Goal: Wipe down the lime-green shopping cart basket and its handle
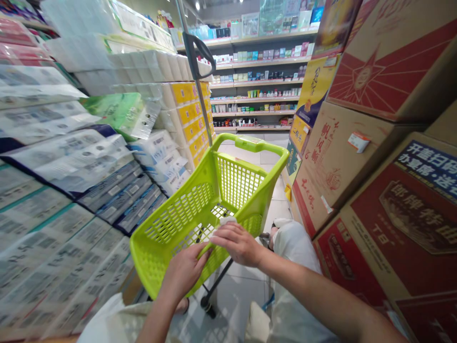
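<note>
A lime-green plastic shopping cart (174, 205) stands in front of me, its lattice basket holding nothing that I can see. My left hand (185, 267) is closed over the near side rim, thumb on top and fingers partly hidden inside the basket. Farther along the same rim, my right hand (237, 240) presses a crumpled white wipe (227, 220) against the plastic. Only a bit of the wipe shows past the fingertips; whether it is cloth or paper I cannot tell.
Packs of tissue paper (71, 157) are piled high along the left. Large cardboard cartons (332, 157) line the right side. Shelves (257, 83) of small boxes and bottles stand at the back. A grey pole with a looped handle (202, 55) rises behind the cart.
</note>
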The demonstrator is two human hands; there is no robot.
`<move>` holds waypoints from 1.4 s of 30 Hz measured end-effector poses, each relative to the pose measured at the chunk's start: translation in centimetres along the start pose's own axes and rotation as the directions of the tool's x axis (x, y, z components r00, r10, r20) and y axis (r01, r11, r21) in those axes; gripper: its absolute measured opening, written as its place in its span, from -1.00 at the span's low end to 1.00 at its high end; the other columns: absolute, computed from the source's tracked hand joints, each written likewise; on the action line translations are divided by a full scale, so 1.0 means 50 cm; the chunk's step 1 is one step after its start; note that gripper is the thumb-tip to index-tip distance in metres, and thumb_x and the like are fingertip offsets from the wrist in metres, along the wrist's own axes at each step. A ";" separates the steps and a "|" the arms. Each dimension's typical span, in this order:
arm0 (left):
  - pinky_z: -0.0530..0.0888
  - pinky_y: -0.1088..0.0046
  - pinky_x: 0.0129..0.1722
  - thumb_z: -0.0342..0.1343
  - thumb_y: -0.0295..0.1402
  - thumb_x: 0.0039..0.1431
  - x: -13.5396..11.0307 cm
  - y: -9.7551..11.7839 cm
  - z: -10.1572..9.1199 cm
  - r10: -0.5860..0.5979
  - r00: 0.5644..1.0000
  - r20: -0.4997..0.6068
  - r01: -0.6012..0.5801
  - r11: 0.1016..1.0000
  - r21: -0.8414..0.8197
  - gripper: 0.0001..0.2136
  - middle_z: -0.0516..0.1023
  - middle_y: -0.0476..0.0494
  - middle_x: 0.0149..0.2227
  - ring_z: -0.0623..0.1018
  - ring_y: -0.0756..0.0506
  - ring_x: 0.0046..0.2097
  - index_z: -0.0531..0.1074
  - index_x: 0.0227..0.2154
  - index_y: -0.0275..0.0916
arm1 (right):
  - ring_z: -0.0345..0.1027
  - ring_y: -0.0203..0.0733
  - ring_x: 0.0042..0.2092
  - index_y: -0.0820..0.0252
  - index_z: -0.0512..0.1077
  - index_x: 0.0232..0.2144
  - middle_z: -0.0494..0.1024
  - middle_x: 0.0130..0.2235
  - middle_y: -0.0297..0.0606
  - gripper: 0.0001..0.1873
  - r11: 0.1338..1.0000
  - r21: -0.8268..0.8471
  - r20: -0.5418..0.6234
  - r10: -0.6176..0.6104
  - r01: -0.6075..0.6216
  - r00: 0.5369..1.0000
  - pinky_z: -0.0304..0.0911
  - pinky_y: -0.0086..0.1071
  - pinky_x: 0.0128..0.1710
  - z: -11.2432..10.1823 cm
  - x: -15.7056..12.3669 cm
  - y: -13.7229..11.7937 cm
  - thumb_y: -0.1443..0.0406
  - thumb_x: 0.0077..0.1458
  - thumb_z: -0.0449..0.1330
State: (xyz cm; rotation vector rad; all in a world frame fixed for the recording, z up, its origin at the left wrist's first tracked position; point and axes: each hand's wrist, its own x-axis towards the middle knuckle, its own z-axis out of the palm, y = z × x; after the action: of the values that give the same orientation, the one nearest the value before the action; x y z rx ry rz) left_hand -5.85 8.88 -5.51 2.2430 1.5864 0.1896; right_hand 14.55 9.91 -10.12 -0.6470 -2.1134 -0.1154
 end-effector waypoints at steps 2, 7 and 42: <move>0.42 0.38 -0.09 -0.13 -0.09 0.27 0.002 -0.003 0.000 0.025 1.000 -0.005 -0.025 0.998 -0.049 -0.61 0.63 -0.11 -0.09 0.57 -0.15 -0.06 0.51 -0.07 -0.09 | 0.35 -0.18 0.07 0.05 0.28 0.16 0.52 -0.03 -0.19 -0.51 0.998 -0.030 -0.110 0.058 -0.062 0.992 0.29 -0.20 0.10 -0.041 -0.011 0.048 0.49 0.23 -0.02; 0.43 0.41 -0.12 -0.19 -0.01 0.27 0.007 0.003 -0.006 0.088 0.996 0.001 -0.087 0.988 -0.130 -0.54 0.65 -0.14 -0.19 0.57 -0.15 -0.09 0.54 -0.18 -0.14 | 0.36 -0.09 0.03 0.03 0.42 0.06 0.47 -0.08 -0.15 -0.54 0.905 -0.106 -0.437 0.329 -0.411 0.837 0.32 -0.09 0.09 -0.117 -0.032 0.145 0.47 0.21 -0.03; 0.45 0.47 -0.23 -0.21 0.03 0.26 0.006 0.005 -0.022 0.145 0.989 -0.014 -0.146 0.985 -0.089 -0.51 0.64 -0.13 -0.31 0.59 -0.13 -0.22 0.54 -0.31 -0.18 | 0.34 -0.12 -0.11 0.09 0.52 -0.17 0.46 -0.19 -0.19 -0.63 0.896 -0.200 -0.403 0.294 -0.397 0.867 0.34 -0.22 -0.06 -0.091 -0.050 0.126 0.52 0.13 0.03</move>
State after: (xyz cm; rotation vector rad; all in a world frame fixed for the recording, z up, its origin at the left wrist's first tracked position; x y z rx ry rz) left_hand -5.86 9.32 -4.44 2.2912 1.3893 0.3030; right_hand 22.16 12.90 -10.38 -1.0806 -1.6044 -0.3095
